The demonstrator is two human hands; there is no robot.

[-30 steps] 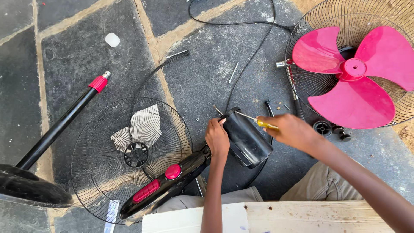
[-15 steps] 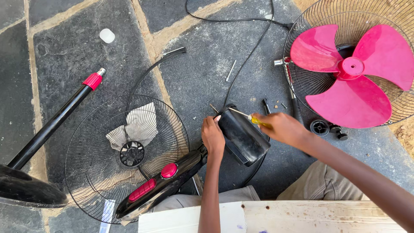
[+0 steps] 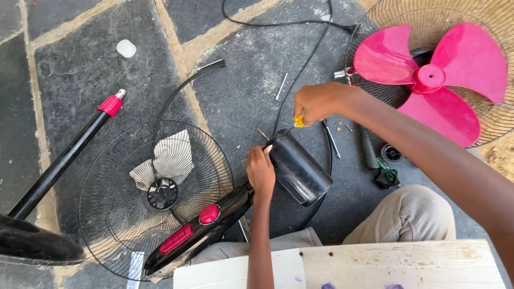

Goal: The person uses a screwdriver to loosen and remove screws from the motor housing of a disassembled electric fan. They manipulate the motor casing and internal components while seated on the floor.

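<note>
Head view: left hand [image 3: 261,170] clamped around the near end of the black motor housing [image 3: 297,170], fingers wrapped tight, steadying it just above the stone floor [image 3: 80,75]. Right hand [image 3: 317,101] closed on the yellow-handled screwdriver [image 3: 296,122], tip angled down to the housing's upper end. Housing tilted, joined at its lower left to the black control neck [image 3: 198,235] with red buttons, lying across the edge of the black wire guard [image 3: 155,198]. Striped cloth [image 3: 166,160] draped inside that guard, over its hub. Black pole [image 3: 59,166] with a red collar stretched out to the left, well apart from the hands. Pink blade [image 3: 428,80] resting in a second guard [image 3: 498,32] at upper right. Black cord [image 3: 300,69] trailing from the top down past the housing. Loose screws [image 3: 282,85] and small black parts [image 3: 386,176] scattered near the knee [image 3: 412,214]. Pale board [image 3: 396,265] along the bottom edge.
</note>
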